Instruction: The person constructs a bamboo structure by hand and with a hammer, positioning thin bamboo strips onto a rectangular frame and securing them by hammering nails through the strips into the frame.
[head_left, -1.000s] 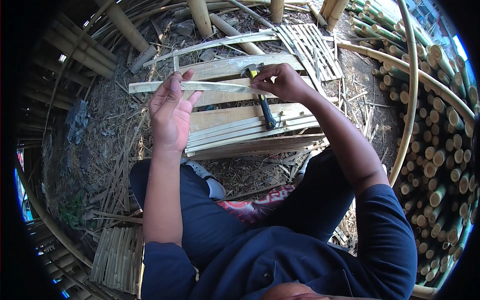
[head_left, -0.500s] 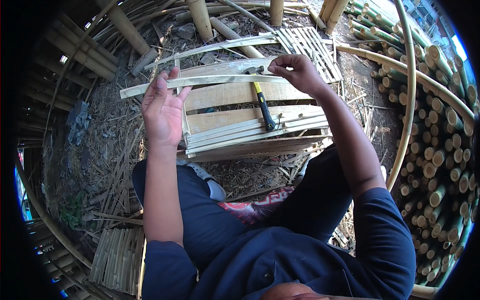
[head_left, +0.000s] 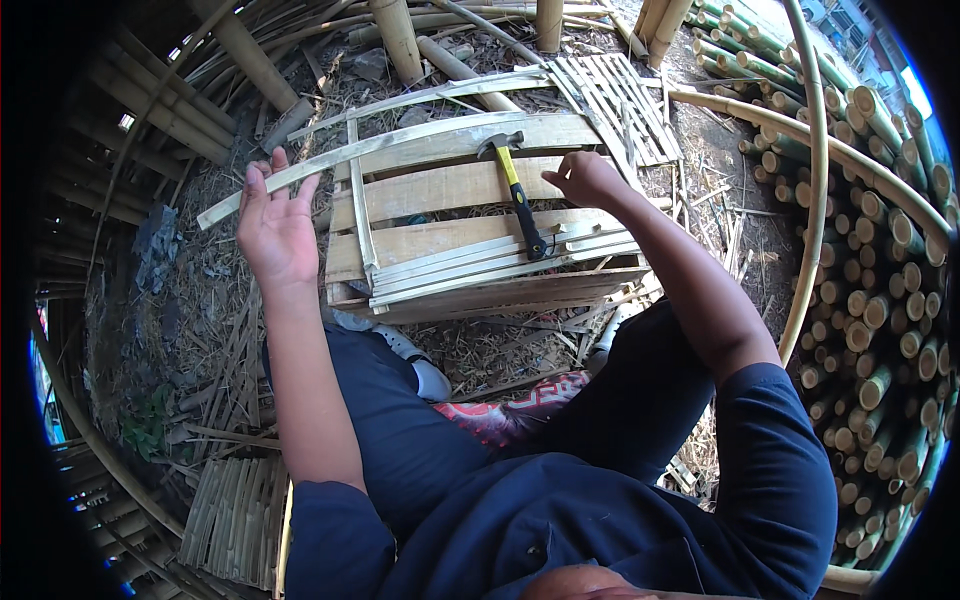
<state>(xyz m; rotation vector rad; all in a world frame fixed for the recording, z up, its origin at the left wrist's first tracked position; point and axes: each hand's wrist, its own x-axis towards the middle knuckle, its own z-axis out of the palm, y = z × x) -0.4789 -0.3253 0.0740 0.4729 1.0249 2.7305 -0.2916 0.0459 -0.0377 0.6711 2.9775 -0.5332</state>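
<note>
My left hand [head_left: 276,222] grips a long pale bamboo strip [head_left: 375,145] near its left end, between thumb and fingers. The strip slants up to the right, its far end close to the head of a hammer [head_left: 519,197]. The hammer has a black and yellow handle and lies on a low wooden-slat crate [head_left: 440,190]. My right hand [head_left: 588,182] hovers over the crate's right part, fingers pinched together, apart from the strip; whatever they may hold is too small to see. Several bamboo strips [head_left: 450,272] lie side by side along the crate's near edge.
A slatted bamboo panel [head_left: 640,110] rests at the crate's far right corner. Stacked bamboo poles [head_left: 870,320] fill the right side, with a bent pole [head_left: 820,180] before them. A bundle of cut strips [head_left: 232,520] lies at lower left. Scraps litter the ground.
My left hand has moved left with the bamboo strip, and the strip's right end has swung away from my right hand. My right hand has come down a little nearer to me.
</note>
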